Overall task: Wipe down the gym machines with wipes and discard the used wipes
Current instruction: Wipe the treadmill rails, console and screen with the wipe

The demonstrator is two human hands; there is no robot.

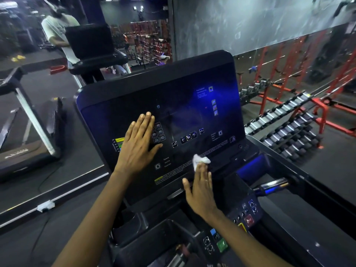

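Observation:
A treadmill's black console panel point(192, 112) fills the middle of the head view, tilted toward me, with lit icons on it. My left hand point(139, 143) rests flat on the panel's left half, fingers straight and together. My right hand point(201, 187) presses a crumpled white wipe point(200, 160) against the panel's lower edge with straight fingers; the wipe sticks out beyond the fingertips.
Below the panel are button clusters point(248, 212), a green button point(222, 244) and a handlebar point(271, 186). A mirror wall point(57, 93) stands ahead and left, reflecting a person and a treadmill. Dumbbell racks point(289, 128) and red frames stand at right.

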